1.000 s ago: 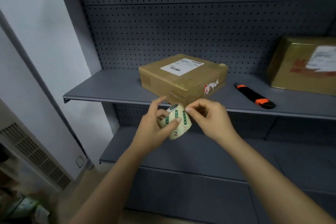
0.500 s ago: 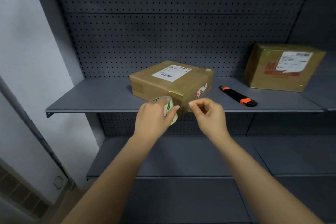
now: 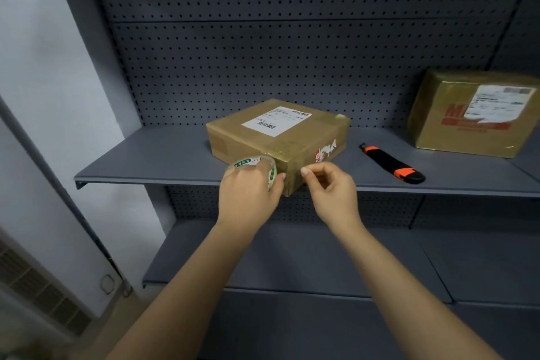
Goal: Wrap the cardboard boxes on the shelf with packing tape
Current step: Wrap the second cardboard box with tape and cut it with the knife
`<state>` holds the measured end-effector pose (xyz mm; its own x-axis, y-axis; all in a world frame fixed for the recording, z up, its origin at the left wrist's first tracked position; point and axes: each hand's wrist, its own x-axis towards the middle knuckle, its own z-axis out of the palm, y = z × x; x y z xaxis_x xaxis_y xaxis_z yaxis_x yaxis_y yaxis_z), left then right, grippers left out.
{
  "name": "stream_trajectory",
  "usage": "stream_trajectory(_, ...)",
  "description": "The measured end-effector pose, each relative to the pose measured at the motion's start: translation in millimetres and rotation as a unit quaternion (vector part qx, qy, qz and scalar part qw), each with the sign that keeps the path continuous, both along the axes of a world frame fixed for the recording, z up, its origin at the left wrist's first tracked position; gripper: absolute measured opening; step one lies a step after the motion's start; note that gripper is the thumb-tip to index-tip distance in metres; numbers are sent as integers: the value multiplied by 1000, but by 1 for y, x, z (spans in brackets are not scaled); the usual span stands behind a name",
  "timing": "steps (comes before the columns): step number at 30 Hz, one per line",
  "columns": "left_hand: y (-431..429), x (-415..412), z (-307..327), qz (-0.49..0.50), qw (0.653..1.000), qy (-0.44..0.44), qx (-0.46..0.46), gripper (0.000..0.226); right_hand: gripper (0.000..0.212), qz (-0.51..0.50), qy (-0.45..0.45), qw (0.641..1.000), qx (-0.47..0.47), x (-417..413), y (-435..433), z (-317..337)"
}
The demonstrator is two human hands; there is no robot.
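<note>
A flat cardboard box (image 3: 271,137) with a white shipping label lies at an angle on the grey shelf (image 3: 163,161), its near corner at the shelf's front edge. My left hand (image 3: 248,190) grips a roll of packing tape (image 3: 270,174) with green print and holds it against the box's near left face. My right hand (image 3: 330,187) pinches the free tape end between thumb and forefinger at the box's near right face. The clear tape between my hands is hard to make out. A second, taller cardboard box (image 3: 473,114) stands at the far right of the shelf.
A black and orange utility knife (image 3: 393,165) lies on the shelf between the two boxes. A perforated grey back panel (image 3: 292,61) closes the rear. A lower shelf (image 3: 292,257) juts out below my arms. A white wall (image 3: 43,82) stands at the left.
Both hands have risen from below the shelf edge to the box's near corner. The tape roll now lies against the box and my hands are a little farther apart.
</note>
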<state>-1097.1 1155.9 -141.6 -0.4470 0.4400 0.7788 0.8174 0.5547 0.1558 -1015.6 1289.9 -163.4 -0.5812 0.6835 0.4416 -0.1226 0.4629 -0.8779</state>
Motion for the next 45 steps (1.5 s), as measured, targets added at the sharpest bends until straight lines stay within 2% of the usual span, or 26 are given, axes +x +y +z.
stream_trajectory(8, 6, 5, -1, 25, 1000, 4, -17, 23, 7, 1, 5, 1000, 2, -5, 7, -5)
stream_trajectory(16, 13, 8, -1, 55, 998, -13, -34, 22, 11, -41, 1, 995, 88, -13, 8, -8)
stream_trajectory(22, 18, 8, 0, 63, 997, -3, -38, 23, 13, -69, 15, 991, 114, -15, 10, -8)
stream_trajectory(25, 19, 8, -1, 67, 997, -1, -37, 23, 14, -80, 19, 992, 100, -16, 12, -8)
stream_trajectory(29, 18, 8, -2, 80, 996, -1, -39, 23, 26, -107, 2, 994, 37, -14, 30, -1)
stream_trajectory(32, 18, 9, -2, 83, 996, 2, -42, 23, 15, -60, 35, 992, 106, -9, 37, 9)
stream_trajectory(35, 19, 10, -1, 90, 995, 7, -45, 25, 6, 32, 75, 974, 213, -8, 40, 18)
stream_trajectory(37, 19, 9, -1, 93, 994, 16, -46, 27, 16, 94, 68, 957, 266, -12, 44, 20)
stream_trajectory(41, 18, 9, 0, 95, 993, 32, -56, 31, 31, 206, 15, 928, 311, -25, 50, 17)
stream_trajectory(45, 13, 5, -2, 96, 994, 36, -42, 36, 34, 248, 18, 906, 343, -32, 56, 11)
